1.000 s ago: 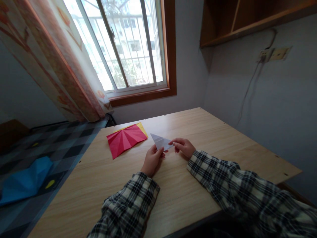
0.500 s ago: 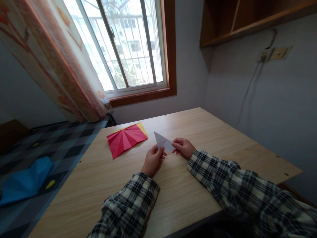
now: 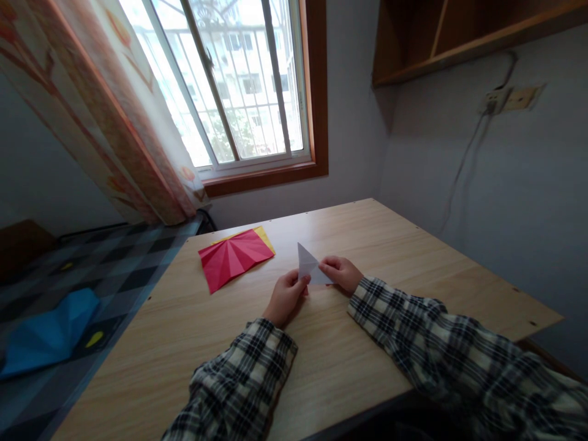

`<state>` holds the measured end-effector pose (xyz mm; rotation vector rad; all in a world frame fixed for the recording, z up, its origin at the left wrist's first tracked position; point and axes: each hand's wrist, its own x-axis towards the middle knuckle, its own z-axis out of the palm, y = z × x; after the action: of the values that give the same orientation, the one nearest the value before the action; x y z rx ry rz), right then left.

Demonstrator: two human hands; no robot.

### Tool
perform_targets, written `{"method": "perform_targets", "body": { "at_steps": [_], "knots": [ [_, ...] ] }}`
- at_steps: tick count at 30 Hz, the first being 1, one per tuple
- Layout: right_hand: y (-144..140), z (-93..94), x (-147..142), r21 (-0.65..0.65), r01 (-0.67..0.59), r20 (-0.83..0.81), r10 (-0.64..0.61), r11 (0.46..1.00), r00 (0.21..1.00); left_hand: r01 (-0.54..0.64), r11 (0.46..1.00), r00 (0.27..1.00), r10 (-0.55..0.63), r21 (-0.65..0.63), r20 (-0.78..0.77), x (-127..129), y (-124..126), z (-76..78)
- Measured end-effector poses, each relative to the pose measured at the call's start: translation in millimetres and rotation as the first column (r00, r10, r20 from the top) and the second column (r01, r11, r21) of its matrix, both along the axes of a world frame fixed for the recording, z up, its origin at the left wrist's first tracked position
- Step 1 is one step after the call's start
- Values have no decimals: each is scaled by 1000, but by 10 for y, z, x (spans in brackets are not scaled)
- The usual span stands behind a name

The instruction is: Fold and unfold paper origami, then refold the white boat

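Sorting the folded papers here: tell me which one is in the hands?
The white paper triangle, pinched between left hand and right hand; the red paper lies flat, untouched.

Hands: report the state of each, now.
Left hand: closed, pinching the white folded paper.
Right hand: closed, pinching the same paper.

Single head-worn view, looking forward and down across the wooden table (image 3: pixel 321 343) from its near edge. The window (image 3: pixel 239 86) is sitting beyond the table's far edge, upper left of frame. Table is filling the near foreground at close range; no second view is sharing the scene.
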<state>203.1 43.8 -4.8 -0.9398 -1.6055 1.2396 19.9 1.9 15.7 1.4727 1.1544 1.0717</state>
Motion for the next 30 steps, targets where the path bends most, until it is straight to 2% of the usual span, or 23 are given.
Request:
{"method": "perform_targets", "body": {
  "at_steps": [15, 23, 30],
  "knots": [
    [7, 2, -5, 119, 93, 39, -99, 989, 994, 22, 999, 998, -20, 33, -61, 6, -6, 14],
    [14, -25, -16, 15, 95, -21, -94, 995, 995, 16, 998, 997, -11, 63, -73, 13, 0, -2],
    [20, -34, -3, 1, 95, -32, -95, 995, 995, -36, 997, 998, 39, 74, -44, 25, -13, 23]
  ]
}}
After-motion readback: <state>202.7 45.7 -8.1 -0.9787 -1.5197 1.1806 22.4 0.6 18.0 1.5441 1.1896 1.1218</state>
